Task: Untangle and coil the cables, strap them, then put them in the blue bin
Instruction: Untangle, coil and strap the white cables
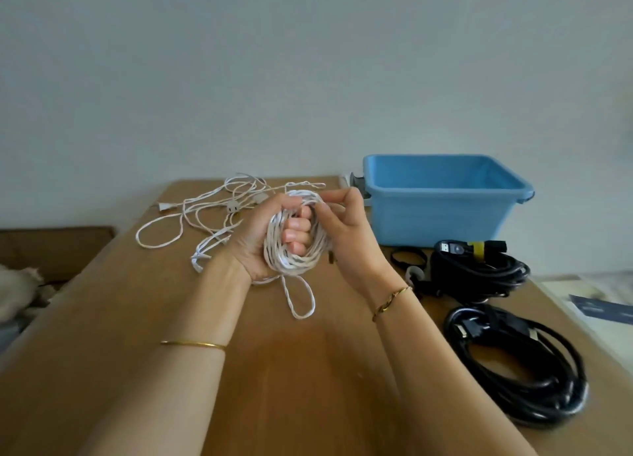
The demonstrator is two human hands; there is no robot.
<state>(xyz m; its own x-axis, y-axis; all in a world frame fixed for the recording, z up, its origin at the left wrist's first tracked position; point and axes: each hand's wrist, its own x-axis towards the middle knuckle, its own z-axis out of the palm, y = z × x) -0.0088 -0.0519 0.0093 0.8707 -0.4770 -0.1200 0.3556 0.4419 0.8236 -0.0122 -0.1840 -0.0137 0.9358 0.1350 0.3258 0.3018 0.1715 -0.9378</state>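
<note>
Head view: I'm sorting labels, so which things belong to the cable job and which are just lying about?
Job: white coil in left hand, right hand pinching its strand, loose white cable, near black coil, far black coil, blue bin.
Lying about: papers, crumpled cloth.

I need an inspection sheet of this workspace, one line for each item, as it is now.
Surface: brown table, bare in front.
Job's things: blue bin at far right, nothing seen inside; black strap beside it.
Clutter: papers at right; pale bundle at left, unclear.
Grippers: left hand grips white coil; right hand pinches it at the top.
Cables: loose white cable behind hands; far black coil and near black coil at right.
Surroundings: plain wall.
</note>
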